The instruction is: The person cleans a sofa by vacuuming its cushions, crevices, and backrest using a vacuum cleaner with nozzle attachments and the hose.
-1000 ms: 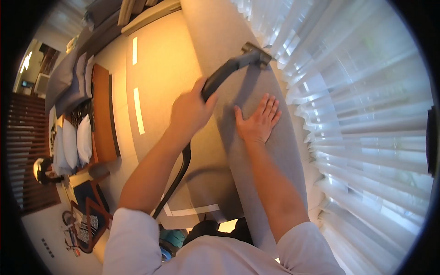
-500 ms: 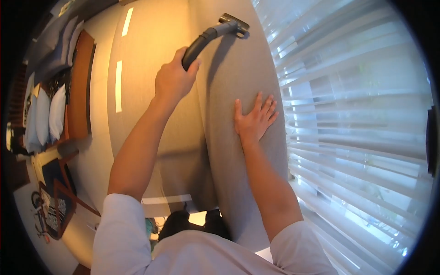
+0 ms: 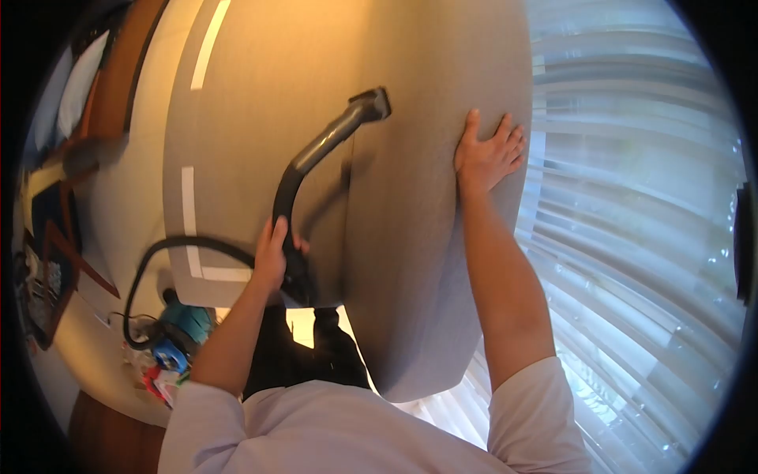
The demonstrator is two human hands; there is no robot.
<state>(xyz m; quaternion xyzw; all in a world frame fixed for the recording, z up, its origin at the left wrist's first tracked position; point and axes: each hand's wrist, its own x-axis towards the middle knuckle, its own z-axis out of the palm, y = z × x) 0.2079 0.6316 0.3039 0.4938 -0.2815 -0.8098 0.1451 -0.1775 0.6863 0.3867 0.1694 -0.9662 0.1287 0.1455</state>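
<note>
My left hand is wrapped round the dark handle of a vacuum hose. The tube curves up to a short flat nozzle, which is over the grey sofa seat close to the padded backrest; whether it touches the fabric I cannot tell. My right hand lies spread on top of the backrest near its curtain-side edge, holding nothing.
Sheer curtains hang along the right. The black hose loops down left to a blue and teal object on the floor. A wooden-framed chair and white pillows are at the left.
The nozzle has come back from the far part of the backrest toward my body, with my left hand drawn lower. My right hand sits further right and higher in view. More hose shows.
</note>
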